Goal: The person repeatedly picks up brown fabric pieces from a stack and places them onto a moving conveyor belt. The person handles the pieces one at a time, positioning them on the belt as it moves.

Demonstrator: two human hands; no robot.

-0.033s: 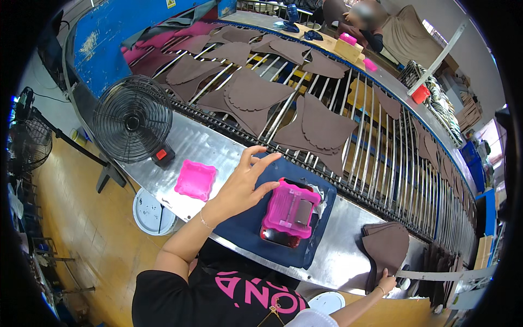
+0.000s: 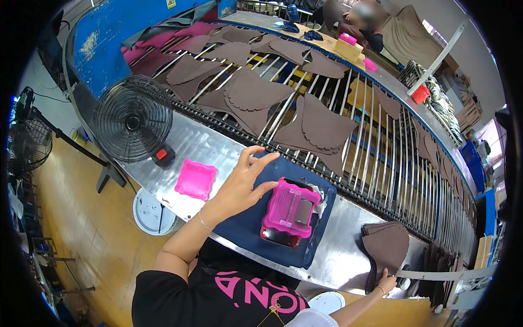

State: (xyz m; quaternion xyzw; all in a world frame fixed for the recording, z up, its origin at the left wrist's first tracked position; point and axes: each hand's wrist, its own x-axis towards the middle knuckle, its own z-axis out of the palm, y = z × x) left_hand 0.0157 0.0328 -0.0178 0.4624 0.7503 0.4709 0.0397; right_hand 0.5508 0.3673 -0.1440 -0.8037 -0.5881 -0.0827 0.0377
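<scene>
My left hand (image 2: 239, 182) hovers over the left part of a dark blue mat (image 2: 248, 218), thumb and fingers spread, with nothing in it. Just to its right, a pink scalloped tray (image 2: 280, 210) holds a small grey-brown block (image 2: 303, 211) and lies on a dark, red-edged object (image 2: 279, 236). At the table's right end, my right hand (image 2: 387, 283) has its fingers at the lower edge of a stack of brown cut pieces (image 2: 388, 243). Its fingertips lie against the top piece, and the underside of the grip is hidden.
A rod conveyor (image 2: 376, 158) carrying brown cut pieces (image 2: 321, 122) runs beyond the metal table. A black fan (image 2: 132, 121) and another pink tray (image 2: 195, 180) stand to the left. A white bucket (image 2: 152, 211) is on the floor. Across the conveyor sits another person (image 2: 370, 32).
</scene>
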